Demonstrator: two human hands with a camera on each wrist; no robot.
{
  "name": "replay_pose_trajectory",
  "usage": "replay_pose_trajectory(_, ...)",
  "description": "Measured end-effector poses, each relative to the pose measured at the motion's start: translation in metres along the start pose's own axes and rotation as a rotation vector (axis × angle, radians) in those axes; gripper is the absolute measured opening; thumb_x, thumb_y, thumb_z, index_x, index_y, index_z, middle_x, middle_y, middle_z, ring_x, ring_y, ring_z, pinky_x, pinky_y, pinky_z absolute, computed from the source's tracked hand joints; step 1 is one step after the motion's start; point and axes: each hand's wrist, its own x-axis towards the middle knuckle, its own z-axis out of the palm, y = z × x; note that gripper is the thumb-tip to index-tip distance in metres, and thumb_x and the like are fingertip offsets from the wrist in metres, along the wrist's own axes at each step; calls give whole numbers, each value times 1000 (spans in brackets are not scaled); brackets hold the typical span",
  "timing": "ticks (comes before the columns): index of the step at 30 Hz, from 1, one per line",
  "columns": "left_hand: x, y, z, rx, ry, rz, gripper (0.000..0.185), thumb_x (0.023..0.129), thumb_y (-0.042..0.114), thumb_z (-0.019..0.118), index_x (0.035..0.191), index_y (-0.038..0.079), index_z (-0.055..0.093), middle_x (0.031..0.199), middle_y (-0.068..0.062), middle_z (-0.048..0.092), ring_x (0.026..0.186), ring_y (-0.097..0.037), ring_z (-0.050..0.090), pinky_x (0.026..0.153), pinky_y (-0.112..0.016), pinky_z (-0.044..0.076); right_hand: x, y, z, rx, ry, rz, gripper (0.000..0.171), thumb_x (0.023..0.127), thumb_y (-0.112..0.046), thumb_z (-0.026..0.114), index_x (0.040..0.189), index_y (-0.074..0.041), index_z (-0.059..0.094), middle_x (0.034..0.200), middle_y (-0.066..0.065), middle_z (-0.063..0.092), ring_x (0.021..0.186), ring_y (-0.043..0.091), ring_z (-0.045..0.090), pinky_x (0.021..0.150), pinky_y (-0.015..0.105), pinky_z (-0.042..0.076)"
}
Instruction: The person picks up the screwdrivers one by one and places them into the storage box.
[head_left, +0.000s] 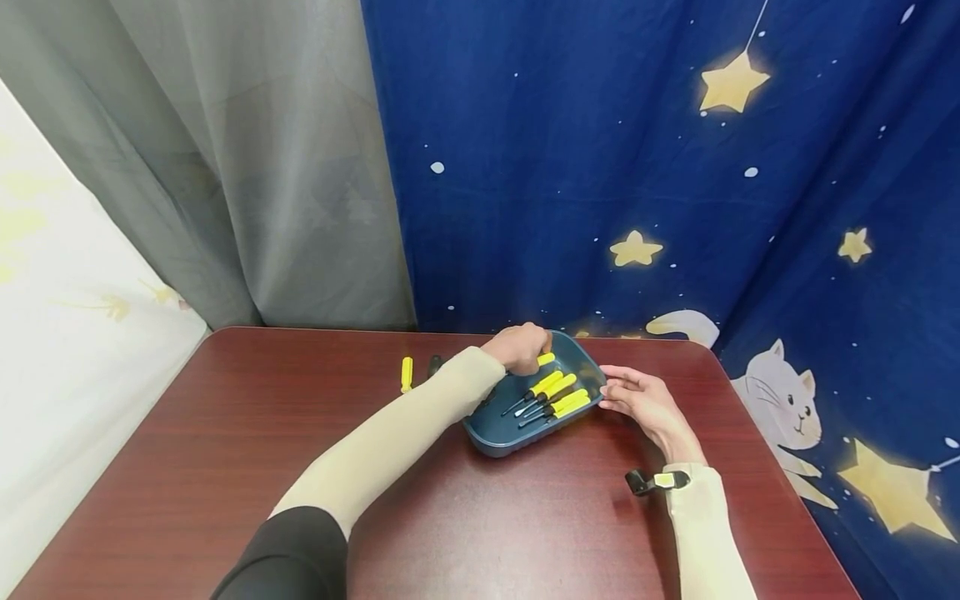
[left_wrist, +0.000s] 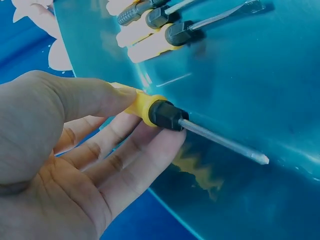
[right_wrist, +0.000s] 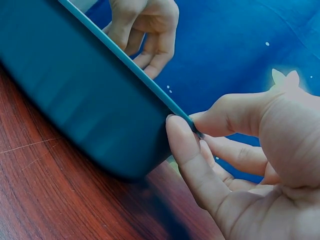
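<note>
A dark blue tray sits on the red-brown table, with several yellow-handled screwdrivers lying inside it. My left hand hovers over the tray's far end and pinches one yellow-handled screwdriver by its handle. Its metal shaft points down toward the tray floor, and other screwdrivers lie beyond it. My right hand is at the tray's right side. There its thumb and forefinger pinch the tray rim.
One more yellow-handled screwdriver and a small black piece lie on the table left of the tray. A blue star-print curtain and a grey curtain hang just behind the table's far edge. A black clip sits at my right wrist.
</note>
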Motion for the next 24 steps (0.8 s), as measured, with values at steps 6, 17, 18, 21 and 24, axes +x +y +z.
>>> replay_pose_trajectory(6,6,1,4,-18,-15,-12,29,93,7,65,122,12,64,105,-1,61,89,-18,56,73,-26,47,1,0,-1,-6,7,3,50,96,6,57,146,7,48,113,21,68,86,9,72,82,28,61)
replay_pose_trajectory(17,17,9,8,24,-46,-21,7,93,8,65,95,14,61,76,1,46,67,-16,44,60,-24,40,-1,-2,-2,5,-8,-4,51,96,5,58,146,9,47,108,14,70,85,9,71,82,28,61)
replay_pose_trajectory(18,18,10,9,35,-52,-22,7,93,8,64,94,14,61,78,1,48,68,-15,46,62,-24,41,-1,-2,-2,7,-8,-6,51,96,5,58,146,9,47,108,14,70,85,9,71,83,28,61)
replay_pose_trajectory(21,20,10,13,47,-63,-28,8,95,8,63,95,15,60,81,0,51,73,-16,50,66,-25,43,-1,-2,-2,11,-12,-4,51,96,6,58,146,9,46,106,11,71,85,9,71,83,28,61)
replay_pose_trajectory(24,21,11,16,75,-75,-21,7,97,9,62,92,14,60,78,0,49,73,-16,50,67,-25,43,-2,-2,-1,11,-10,-5,51,97,6,58,146,9,47,105,10,71,85,8,71,84,29,61)
